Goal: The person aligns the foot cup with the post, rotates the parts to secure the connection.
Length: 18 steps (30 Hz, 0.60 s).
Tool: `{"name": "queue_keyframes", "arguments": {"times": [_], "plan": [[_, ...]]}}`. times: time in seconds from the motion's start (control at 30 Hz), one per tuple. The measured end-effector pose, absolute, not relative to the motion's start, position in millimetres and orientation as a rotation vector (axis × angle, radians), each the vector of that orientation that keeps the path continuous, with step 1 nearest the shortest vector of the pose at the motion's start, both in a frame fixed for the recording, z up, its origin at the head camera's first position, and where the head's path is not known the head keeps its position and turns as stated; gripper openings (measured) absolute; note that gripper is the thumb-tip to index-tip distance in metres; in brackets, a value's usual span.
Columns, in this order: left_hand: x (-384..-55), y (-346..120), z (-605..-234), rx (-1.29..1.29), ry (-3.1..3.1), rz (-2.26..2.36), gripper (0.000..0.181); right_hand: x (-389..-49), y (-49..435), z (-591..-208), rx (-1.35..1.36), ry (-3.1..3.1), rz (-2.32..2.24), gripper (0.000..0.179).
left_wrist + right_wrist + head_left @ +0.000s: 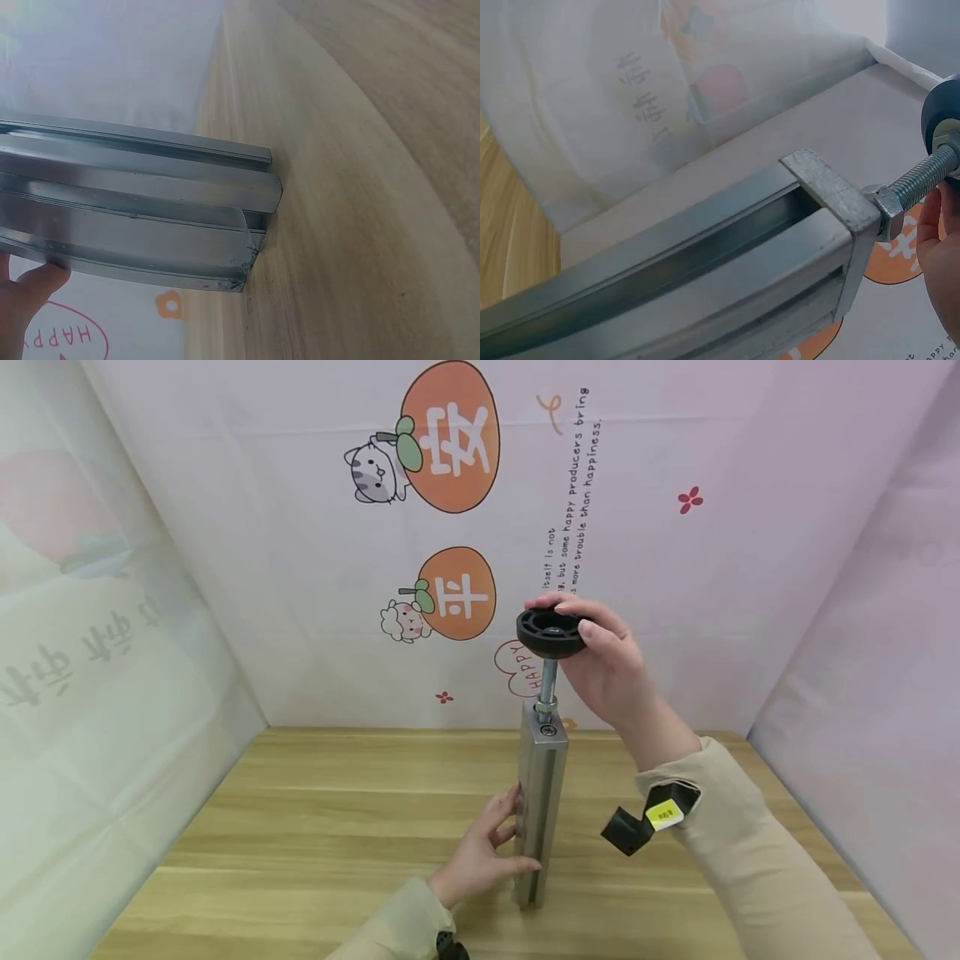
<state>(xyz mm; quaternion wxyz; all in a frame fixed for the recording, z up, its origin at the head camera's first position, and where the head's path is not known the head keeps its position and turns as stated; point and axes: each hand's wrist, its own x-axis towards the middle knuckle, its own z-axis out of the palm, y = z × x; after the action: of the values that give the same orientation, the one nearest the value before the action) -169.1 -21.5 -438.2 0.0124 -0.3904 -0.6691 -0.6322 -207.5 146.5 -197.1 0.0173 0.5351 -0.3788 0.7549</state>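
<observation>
A silver slotted aluminium profile (pixel 542 802) stands upright on the table, its lower end (pixel 255 217) right at the wood in the left wrist view. Low on its side, my left hand (pixel 480 858) grips it between thumb and fingers. A metal end plate (pixel 829 191) caps the top. From that plate rises a threaded rod (pixel 550 677) with a hex nut (pixel 887 212) at its base. The rod carries a round black levelling foot (pixel 547 645), its hollow underside facing up. My right hand (pixel 611 664) holds this foot by its rim, thumb on the near side.
Wood-grain table (pixel 337 827) spreads beneath. A white printed cloth (pixel 637 527) with orange drawings hangs behind, and pale cloth walls (pixel 112 610) close off both sides. A black wrist-camera mount (pixel 630 831) sticks out from the right sleeve.
</observation>
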Motion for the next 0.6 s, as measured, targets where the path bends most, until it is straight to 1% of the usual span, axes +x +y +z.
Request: {"name": "queue_keyframes", "arguments": {"times": [0.1, 0.23, 0.33, 0.43, 0.6], "plan": [[-168.9, -21.2, -439.1, -1.197, -2.095, -1.982, 0.101, -204.4, 147.8, -196.4, 1.570, -1.258, 2.274, 0.021], [-169.5, -21.3, -440.0, -1.199, -2.096, -1.982, 0.101, -197.8, 148.7, -195.3, 1.386, -1.412, 2.119, 0.022], [-170.2, -21.2, -440.8, -1.225, -2.083, -1.965, 0.100, -192.6, 149.3, -194.1, 1.264, -1.511, 1.985, 0.015], [-170.7, -21.1, -441.4, -1.236, -2.077, -1.950, 0.100, -188.1, 149.2, -192.0, 1.214, -1.567, 1.848, 0.008], [-170.6, -21.1, -440.7, -1.215, -2.091, -1.958, 0.100, -183.1, 148.9, -188.6, 1.166, -1.631, 1.579, 0.019]]}}
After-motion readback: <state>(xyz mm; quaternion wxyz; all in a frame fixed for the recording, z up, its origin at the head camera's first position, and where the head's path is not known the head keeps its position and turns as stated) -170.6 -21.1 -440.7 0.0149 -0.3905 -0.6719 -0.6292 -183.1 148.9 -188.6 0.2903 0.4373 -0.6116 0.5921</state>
